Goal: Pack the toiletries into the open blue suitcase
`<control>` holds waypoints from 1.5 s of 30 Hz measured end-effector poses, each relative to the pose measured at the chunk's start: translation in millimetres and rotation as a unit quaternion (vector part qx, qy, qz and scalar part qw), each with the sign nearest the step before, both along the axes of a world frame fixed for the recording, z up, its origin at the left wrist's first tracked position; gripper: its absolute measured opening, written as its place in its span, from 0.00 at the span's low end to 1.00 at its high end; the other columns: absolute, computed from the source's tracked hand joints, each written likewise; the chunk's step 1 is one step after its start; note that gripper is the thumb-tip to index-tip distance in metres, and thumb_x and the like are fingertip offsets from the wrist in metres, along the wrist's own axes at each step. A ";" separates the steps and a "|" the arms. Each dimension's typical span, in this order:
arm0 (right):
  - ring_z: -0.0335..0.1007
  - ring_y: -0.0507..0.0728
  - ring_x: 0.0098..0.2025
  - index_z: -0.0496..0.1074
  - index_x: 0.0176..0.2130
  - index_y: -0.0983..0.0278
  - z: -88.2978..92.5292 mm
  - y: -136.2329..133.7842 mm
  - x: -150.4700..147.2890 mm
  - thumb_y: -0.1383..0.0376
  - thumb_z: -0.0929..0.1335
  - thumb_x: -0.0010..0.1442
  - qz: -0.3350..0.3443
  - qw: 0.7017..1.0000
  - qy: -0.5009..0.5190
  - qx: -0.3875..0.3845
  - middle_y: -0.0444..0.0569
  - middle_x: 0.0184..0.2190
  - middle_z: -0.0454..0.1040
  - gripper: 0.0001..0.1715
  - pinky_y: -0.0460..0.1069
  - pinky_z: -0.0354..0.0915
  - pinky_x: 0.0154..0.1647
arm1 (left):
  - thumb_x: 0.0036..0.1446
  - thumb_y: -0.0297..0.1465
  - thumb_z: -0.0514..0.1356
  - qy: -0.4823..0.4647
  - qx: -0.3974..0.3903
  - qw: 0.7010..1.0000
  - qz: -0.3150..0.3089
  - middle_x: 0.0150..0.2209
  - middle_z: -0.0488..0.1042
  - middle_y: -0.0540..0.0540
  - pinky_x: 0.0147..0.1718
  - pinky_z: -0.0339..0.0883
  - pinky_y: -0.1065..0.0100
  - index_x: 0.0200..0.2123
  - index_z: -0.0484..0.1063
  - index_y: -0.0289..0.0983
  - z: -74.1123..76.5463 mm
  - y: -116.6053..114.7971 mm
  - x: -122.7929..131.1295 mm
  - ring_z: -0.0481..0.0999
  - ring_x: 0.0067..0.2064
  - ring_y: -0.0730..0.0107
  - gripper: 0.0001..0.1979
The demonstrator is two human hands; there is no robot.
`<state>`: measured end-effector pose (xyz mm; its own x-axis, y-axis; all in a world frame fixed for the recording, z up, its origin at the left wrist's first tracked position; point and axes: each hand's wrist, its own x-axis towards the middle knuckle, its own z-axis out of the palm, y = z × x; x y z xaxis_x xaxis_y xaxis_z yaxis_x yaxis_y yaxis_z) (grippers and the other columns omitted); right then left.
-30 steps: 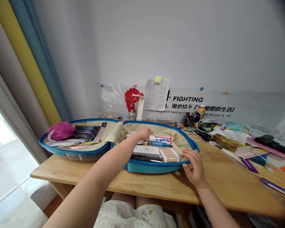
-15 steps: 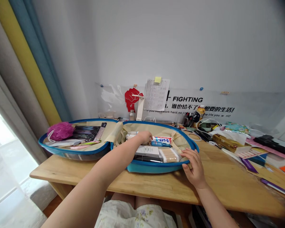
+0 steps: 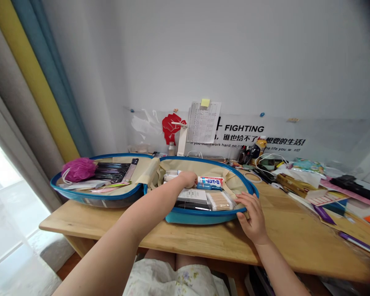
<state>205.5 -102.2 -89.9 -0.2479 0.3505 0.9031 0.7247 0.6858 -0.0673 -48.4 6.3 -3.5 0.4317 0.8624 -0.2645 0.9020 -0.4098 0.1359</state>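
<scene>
Bare left hand, bare right hand, bare arms, and a pale floral-print skirt over the lap

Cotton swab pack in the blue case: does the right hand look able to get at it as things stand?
Probably yes: the right hand rests on the rim of the blue case, right beside the cotton swab pack, and nothing but that low rim seems to lie between them.

- My travel case was bright blue, lined in cream.
- The bath puff was magenta.
- The curtains ran in mustard yellow and teal bands.
- The fist decal was red.
- The cloth on my lap was white, with faint floral print.
</scene>
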 end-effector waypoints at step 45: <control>0.69 0.63 0.52 0.69 0.45 0.59 -0.7 -0.2 1.1 0.52 0.59 0.64 -0.006 1.000 -0.005 -0.007 0.52 0.42 0.74 0.18 0.63 0.58 0.58 | 0.63 0.37 0.57 -0.011 0.074 0.996 -0.042 0.51 0.71 0.42 0.48 0.69 0.55 0.49 0.70 0.38 1.5 2.9 -6.8 0.73 0.49 0.64 0.14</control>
